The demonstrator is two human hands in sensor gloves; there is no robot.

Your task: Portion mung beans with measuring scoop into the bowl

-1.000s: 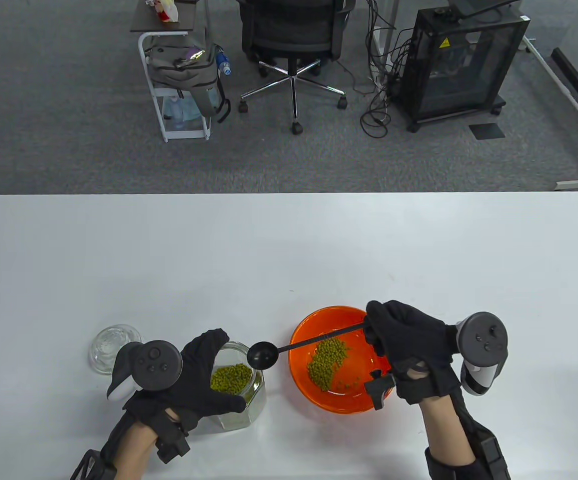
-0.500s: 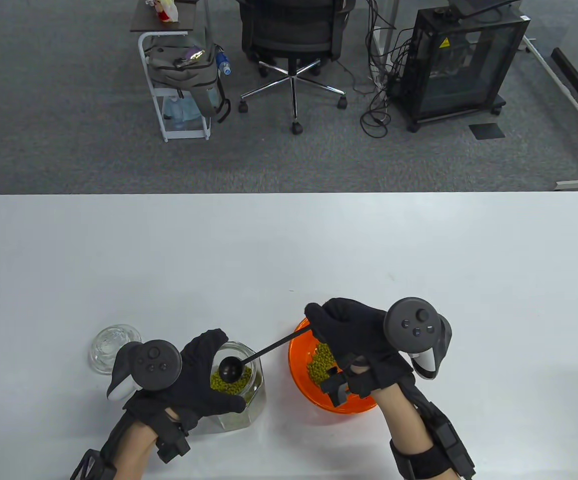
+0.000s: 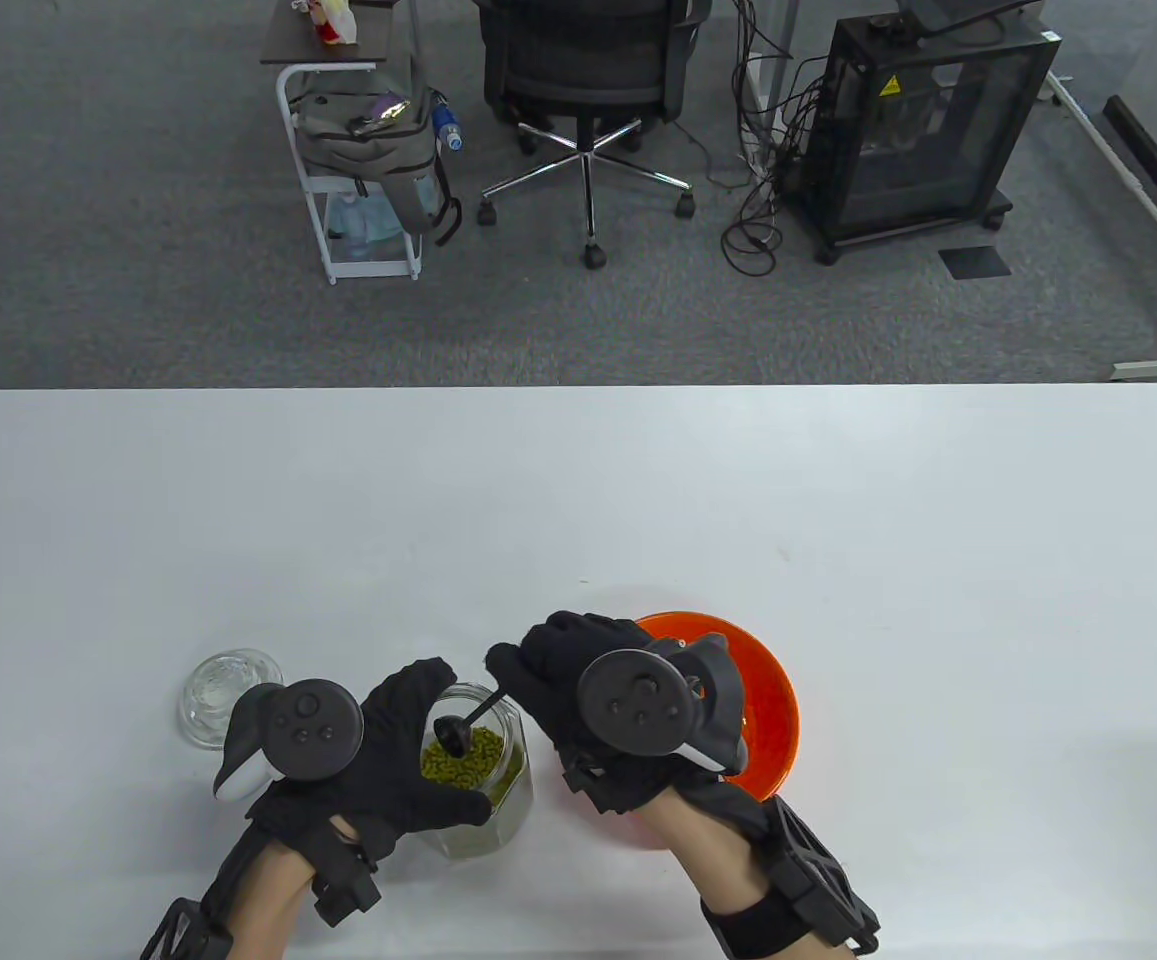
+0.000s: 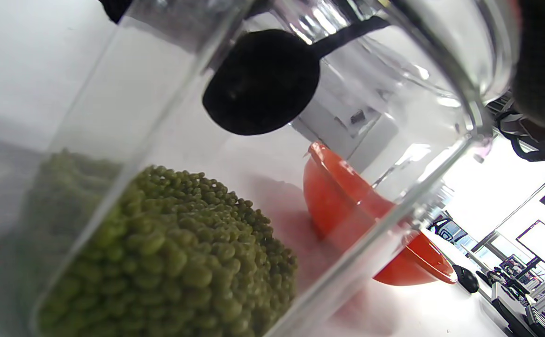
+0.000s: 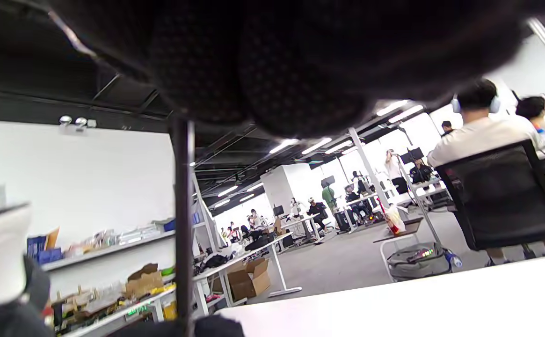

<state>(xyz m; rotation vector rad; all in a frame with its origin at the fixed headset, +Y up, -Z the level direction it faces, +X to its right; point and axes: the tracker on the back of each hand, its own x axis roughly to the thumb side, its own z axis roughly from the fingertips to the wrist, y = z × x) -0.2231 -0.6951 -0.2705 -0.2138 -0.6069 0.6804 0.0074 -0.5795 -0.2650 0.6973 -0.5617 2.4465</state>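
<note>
A glass jar (image 3: pixel 498 800) of green mung beans (image 3: pixel 463 757) stands near the table's front edge. My left hand (image 3: pixel 398 760) grips the jar from its left side. My right hand (image 3: pixel 578 690) pinches the handle of a black measuring scoop (image 3: pixel 458 735) whose round head is inside the jar's mouth, just above the beans. In the left wrist view the scoop head (image 4: pixel 260 82) hangs empty over the bean pile (image 4: pixel 174 252). The orange bowl (image 3: pixel 768 700) sits right of the jar, largely hidden under my right hand. The scoop's handle (image 5: pixel 182 224) runs straight down in the right wrist view.
A clear glass lid (image 3: pixel 218 690) lies on the table left of my left hand. The white table (image 3: pixel 578 500) stretches wide behind the jar and bowl. Beyond its far edge are an office chair (image 3: pixel 583 90), a cart with a bag (image 3: pixel 368 140) and a black cabinet (image 3: pixel 923 120).
My right hand has swung left from over the bowl to the jar, tipping the scoop down into the jar's mouth. The left hand and jar have stayed put.
</note>
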